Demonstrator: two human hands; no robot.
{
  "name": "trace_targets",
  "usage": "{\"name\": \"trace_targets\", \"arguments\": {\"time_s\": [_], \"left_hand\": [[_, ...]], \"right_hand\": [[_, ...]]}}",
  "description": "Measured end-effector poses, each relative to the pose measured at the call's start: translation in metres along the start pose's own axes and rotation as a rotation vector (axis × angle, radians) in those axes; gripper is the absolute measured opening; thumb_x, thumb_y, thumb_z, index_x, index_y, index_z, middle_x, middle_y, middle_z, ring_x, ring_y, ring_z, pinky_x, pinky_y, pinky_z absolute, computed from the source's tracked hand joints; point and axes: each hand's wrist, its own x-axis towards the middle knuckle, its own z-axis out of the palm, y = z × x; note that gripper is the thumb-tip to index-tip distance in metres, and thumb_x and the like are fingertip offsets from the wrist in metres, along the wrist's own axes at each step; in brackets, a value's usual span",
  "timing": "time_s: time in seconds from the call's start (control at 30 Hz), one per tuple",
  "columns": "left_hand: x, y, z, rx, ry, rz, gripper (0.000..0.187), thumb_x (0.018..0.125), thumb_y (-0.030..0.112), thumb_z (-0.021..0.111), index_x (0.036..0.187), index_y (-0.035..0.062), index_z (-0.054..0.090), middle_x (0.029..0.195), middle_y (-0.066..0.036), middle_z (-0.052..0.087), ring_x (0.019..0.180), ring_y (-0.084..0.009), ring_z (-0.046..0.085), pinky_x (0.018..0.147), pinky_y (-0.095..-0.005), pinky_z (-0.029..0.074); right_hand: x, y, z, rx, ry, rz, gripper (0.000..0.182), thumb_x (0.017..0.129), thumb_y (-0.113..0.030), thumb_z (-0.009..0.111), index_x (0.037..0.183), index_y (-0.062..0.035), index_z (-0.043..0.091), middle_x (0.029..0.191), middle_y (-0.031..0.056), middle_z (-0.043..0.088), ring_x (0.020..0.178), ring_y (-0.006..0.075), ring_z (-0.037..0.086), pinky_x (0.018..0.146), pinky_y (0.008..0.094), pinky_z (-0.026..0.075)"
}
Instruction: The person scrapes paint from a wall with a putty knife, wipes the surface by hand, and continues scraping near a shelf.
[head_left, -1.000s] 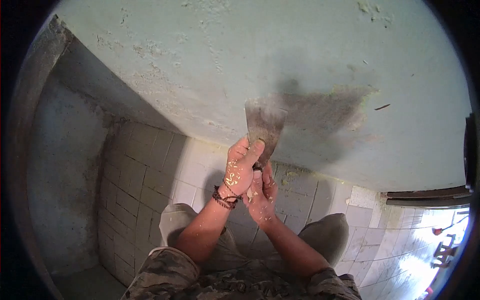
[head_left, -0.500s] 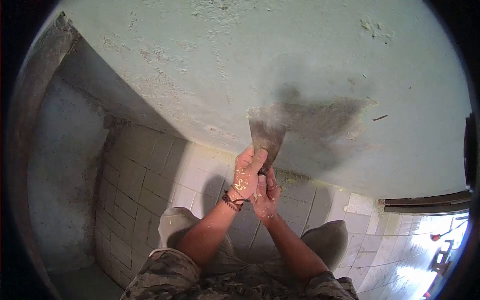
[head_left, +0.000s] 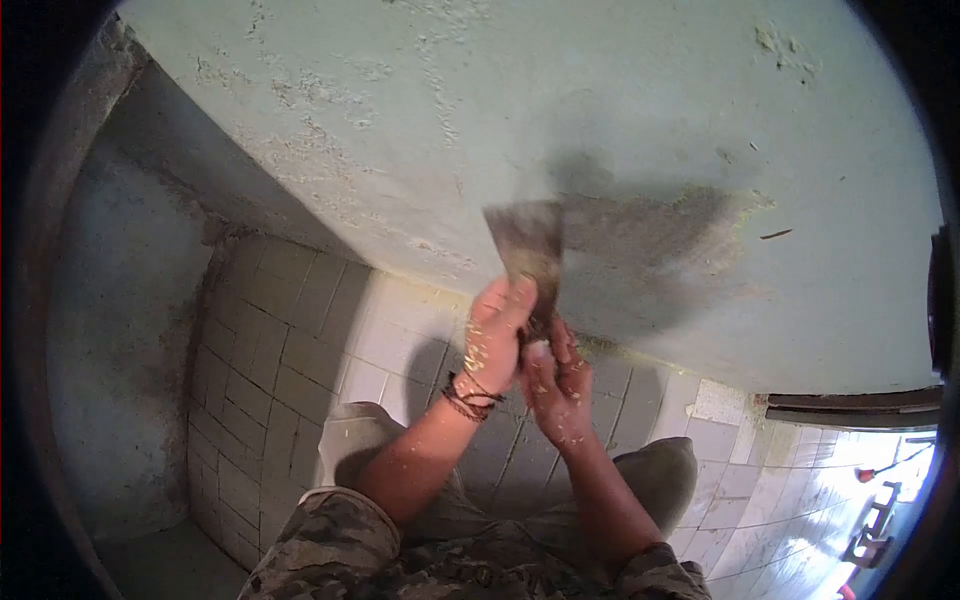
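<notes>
Both of my hands grip a putty knife (head_left: 530,240) with a wide, worn metal blade. My left hand (head_left: 496,325) wraps the lower blade, its thumb lying along the metal. Below it, my right hand (head_left: 562,390) is closed around the handle, which is mostly hidden by fingers. The blade's wide edge is up against the pale green wall (head_left: 400,150), slightly blurred. A scraped grey-brown patch (head_left: 660,230) lies to the right of the blade. Paint flakes cling to both hands and the forearms.
Rough, peeling paint marks the wall at upper left. Below runs a tiled floor (head_left: 290,340), with my knees either side of my arms. A recess with a grey wall (head_left: 120,350) is at left. Bright light falls on objects (head_left: 875,525) at lower right.
The putty knife has shifted slightly up and left along the wall, away from the scraped patch. Both hands stay closed on it, and my right hand has moved a little to the right.
</notes>
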Motion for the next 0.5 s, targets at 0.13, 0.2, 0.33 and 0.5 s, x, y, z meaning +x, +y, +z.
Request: {"name": "trace_targets", "arguments": {"time_s": [0.13, 0.2, 0.33, 0.5], "left_hand": [[0.003, -0.028, -0.005, -0.017, 0.187, -0.066, 0.026, 0.092, 0.029, 0.049, 0.091, 0.0033, 0.053, 0.073, -0.008, 0.061, 0.072, -0.0235, 0.062, 0.075, -0.0364, 0.048], [0.005, -0.022, 0.001, -0.113, 0.066, -0.059, 0.026, 0.093, 0.028, 0.047, 0.094, 0.0029, 0.053, 0.077, -0.009, 0.063, 0.082, -0.0259, 0.064, 0.08, -0.0388, 0.047], [0.013, -0.025, 0.02, -0.295, -0.093, 0.012, 0.026, 0.093, 0.025, 0.048, 0.1, 0.0004, 0.052, 0.086, -0.012, 0.064, 0.086, -0.0233, 0.064, 0.078, -0.035, 0.049], [0.016, -0.023, 0.014, -0.341, -0.051, 0.086, 0.025, 0.093, 0.026, 0.046, 0.102, 0.0032, 0.048, 0.08, -0.012, 0.064, 0.084, -0.0288, 0.064, 0.084, -0.0437, 0.047]], "right_hand": [[-0.008, -0.018, -0.035, 0.375, -0.118, 0.364, 0.049, 0.092, -0.021, 0.05, 0.135, -0.0048, 0.034, 0.087, 0.0048, 0.055, 0.058, 0.0039, 0.045, 0.051, 0.0194, 0.037], [-0.008, -0.029, -0.052, 0.478, -0.143, 0.312, 0.05, 0.091, -0.016, 0.05, 0.136, -0.0048, 0.032, 0.079, 0.0024, 0.053, 0.057, 0.0047, 0.044, 0.051, 0.02, 0.037], [-0.003, -0.059, -0.075, 0.151, -0.088, 0.234, 0.044, 0.088, -0.012, 0.053, 0.129, -0.0027, 0.043, 0.082, 0.0063, 0.059, 0.066, 0.0078, 0.051, 0.058, 0.0204, 0.041], [0.013, -0.075, -0.059, -0.155, -0.051, -0.069, 0.043, 0.082, 0.0, 0.057, 0.124, -0.0004, 0.05, 0.077, 0.0152, 0.06, 0.065, 0.0158, 0.055, 0.061, 0.0264, 0.045]]}}
